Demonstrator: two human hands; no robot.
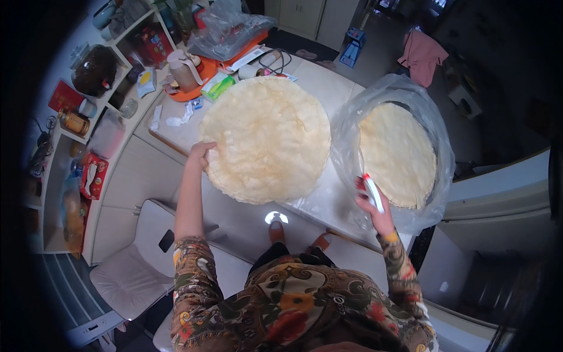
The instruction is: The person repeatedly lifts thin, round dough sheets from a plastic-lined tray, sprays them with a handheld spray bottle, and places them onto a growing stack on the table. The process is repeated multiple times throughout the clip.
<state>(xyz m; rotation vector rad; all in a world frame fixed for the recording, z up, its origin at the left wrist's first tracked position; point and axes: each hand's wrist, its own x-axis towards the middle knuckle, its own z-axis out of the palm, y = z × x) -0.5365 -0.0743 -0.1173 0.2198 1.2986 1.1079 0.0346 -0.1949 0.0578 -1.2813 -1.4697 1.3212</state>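
Observation:
A large round stack of thin flatbreads (pixel 268 136) extends over the near edge of the white table. My left hand (pixel 203 154) pinches its left rim, with the fingers partly hidden by the bread. In my right hand (pixel 377 211) is a slim white implement (pixel 374 192) with a red end; its exact kind is unclear. That hand is beside a clear plastic bag (pixel 343 136), at its left side. Inside the open bag lies a second round stack of flatbreads (pixel 398 154).
An orange tray (pixel 191 93) with a plastic jug (pixel 182 70) stands at the back left, beside a green-and-white packet (pixel 217 86). Shelves (pixel 99 105) line the left side. A padded chair (pixel 136 259) stands below the table's left end.

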